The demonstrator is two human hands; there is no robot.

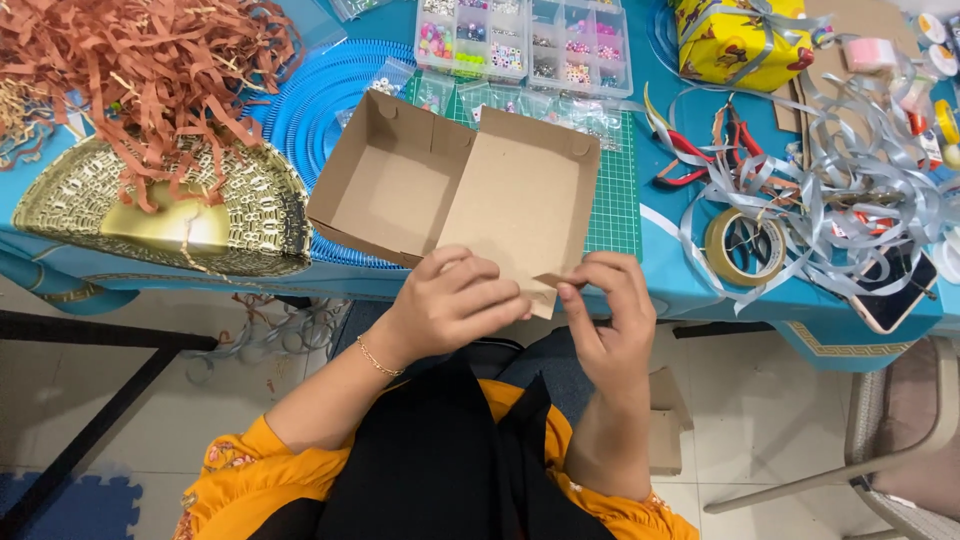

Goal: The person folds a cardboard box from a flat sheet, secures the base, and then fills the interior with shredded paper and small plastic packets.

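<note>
- While left hand (pixel 455 300) clamps the cardboard box (pixel 455 190) lid at frame centre, right hand (pixel 610 320) pinches its flap (pixel 553 281).
- Best fold along the crease, keeping the lid steady.

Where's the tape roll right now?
Head view, right side: the tape roll lies flat on the blue table, beside the silver ribbon tangle, right of the cardboard box.

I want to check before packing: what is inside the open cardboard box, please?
The cardboard box shows only its bare brown bottom and walls. The left hand and right hand hold the lid's near edge, covering that part.
</note>
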